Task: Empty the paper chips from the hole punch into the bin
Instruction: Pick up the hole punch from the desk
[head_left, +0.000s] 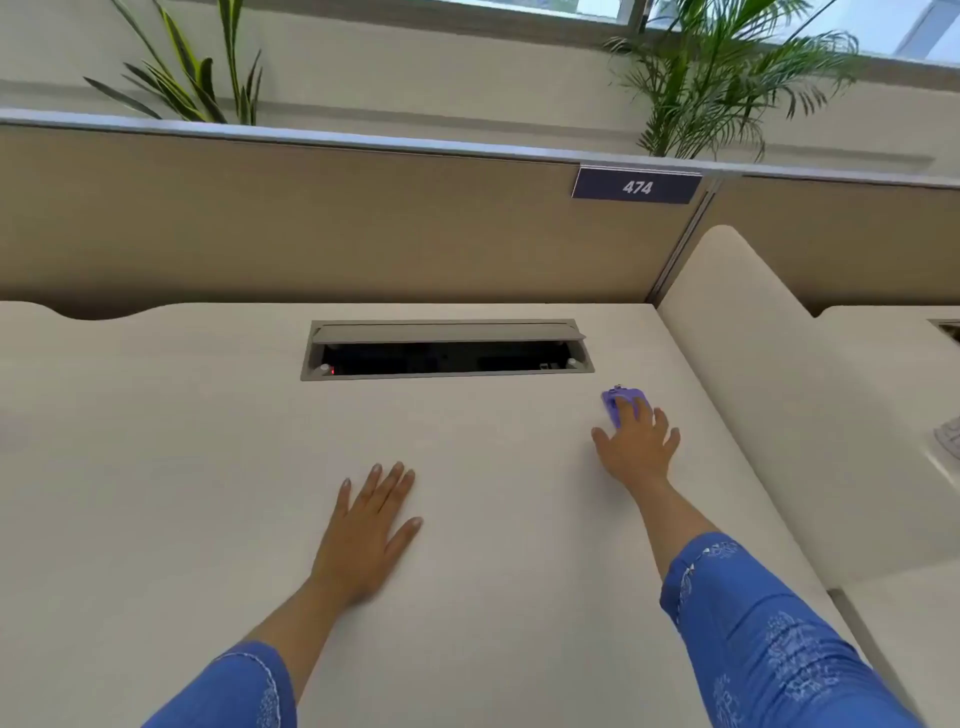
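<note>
Left hand (366, 527) lies flat, fingers spread; right hand (636, 441) reaches forward, uncurled.

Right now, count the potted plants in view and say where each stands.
2. One plant rises behind the partition at far left, the other at far right above the 474 sign. Pots are hidden.

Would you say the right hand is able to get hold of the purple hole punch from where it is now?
Probably yes. The right hand already has its fingers lying over the near side of the hole punch, and the desk around it is bare, so nothing blocks a grip.
</note>
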